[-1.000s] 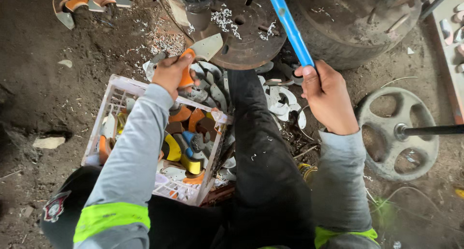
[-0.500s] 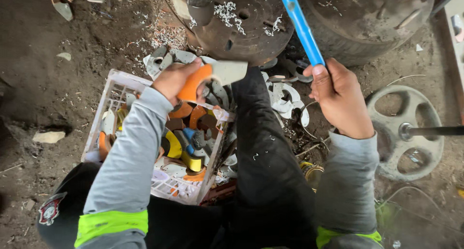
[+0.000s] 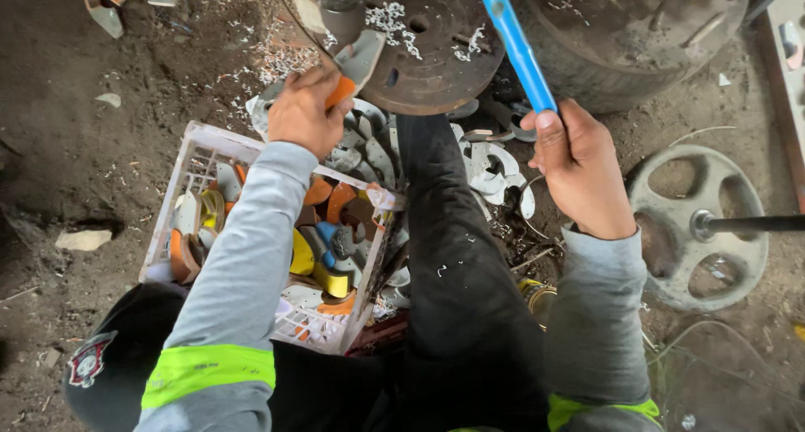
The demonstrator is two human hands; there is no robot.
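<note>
My left hand (image 3: 303,113) has lifted the orange-and-grey curved piece (image 3: 352,70) out over the white crate (image 3: 210,147), up against the rusty disc (image 3: 436,46). My right hand (image 3: 579,168), fist clenched, keeps the blue handle (image 3: 513,42) steady beside it.

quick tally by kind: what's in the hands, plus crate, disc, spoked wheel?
Orange-and-grey curved piece, held in the left hand: 1
Blue rod, held in the right hand: 1
White plastic crate of mixed curved pieces: 1
Rusty round disc: 1
Grey spoked wheel: 1
Total: 5
</note>
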